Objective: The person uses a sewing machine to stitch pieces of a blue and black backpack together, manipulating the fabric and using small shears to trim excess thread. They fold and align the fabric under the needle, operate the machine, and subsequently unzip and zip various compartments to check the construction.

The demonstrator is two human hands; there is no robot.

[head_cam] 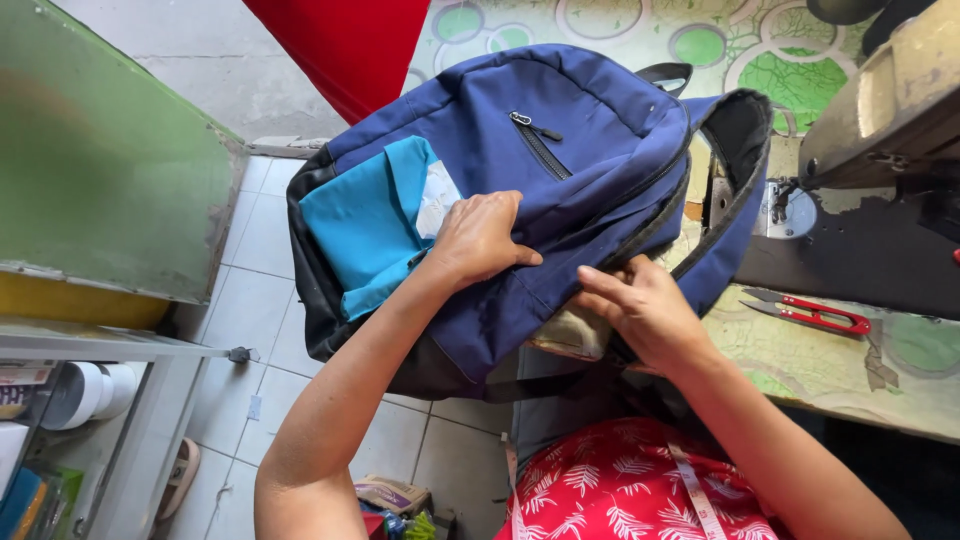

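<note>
A navy blue backpack (560, 170) with a light blue side pocket (365, 225) and a front zipper (540, 145) lies tilted over my lap and the table's edge. My left hand (480, 240) presses flat on its front panel, fingers bent over the fabric. At the bag's lower edge, my right hand (645, 310) pinches the fabric by the seam. A padded strap (735, 190) curves off to the right.
Red-handled thread snips (815, 315) lie on the patterned table cover (830, 365) to the right. A sewing machine (895, 105) stands at the upper right. A green panel (100, 160) and shelves with rolls are at the left. Tiled floor lies below.
</note>
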